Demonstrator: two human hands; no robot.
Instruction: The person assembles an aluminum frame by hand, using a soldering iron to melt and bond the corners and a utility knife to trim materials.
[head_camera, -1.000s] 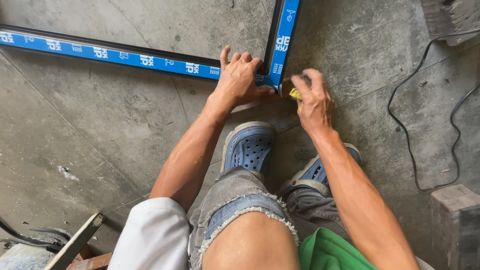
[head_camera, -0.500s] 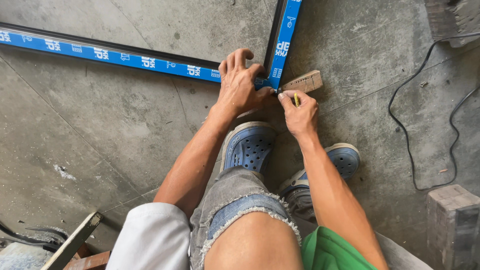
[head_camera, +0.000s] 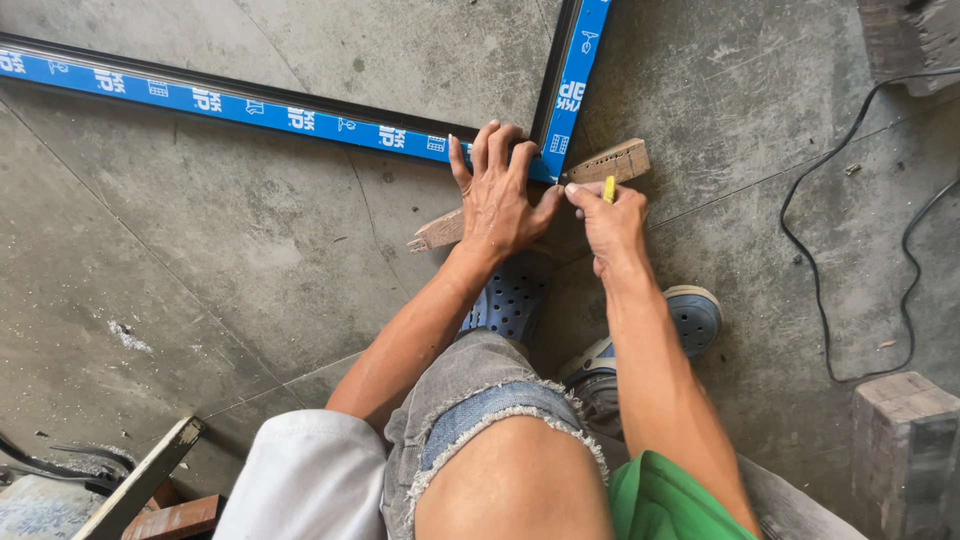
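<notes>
Two metal frame bars wrapped in blue film meet at a corner on the concrete floor: a long bar (head_camera: 220, 100) running left and a short bar (head_camera: 572, 80) running up. My left hand (head_camera: 497, 195) lies flat over that corner, fingers spread, pressing on it. Under the corner sits a wooden block (head_camera: 620, 160), its other end showing at the left of my wrist. My right hand (head_camera: 608, 215) is closed around a small yellow-handled tool (head_camera: 608, 188) whose tip touches the corner right beside my left thumb.
I crouch on the floor; my blue perforated shoes (head_camera: 510, 295) are just below the hands. A black cable (head_camera: 840, 250) loops at the right. A wooden block (head_camera: 905, 440) stands at bottom right, and scrap wood (head_camera: 140, 480) lies at bottom left.
My right hand moved left and up to the frame corner, uncovering the wooden block. My left hand stayed pressed on the corner.
</notes>
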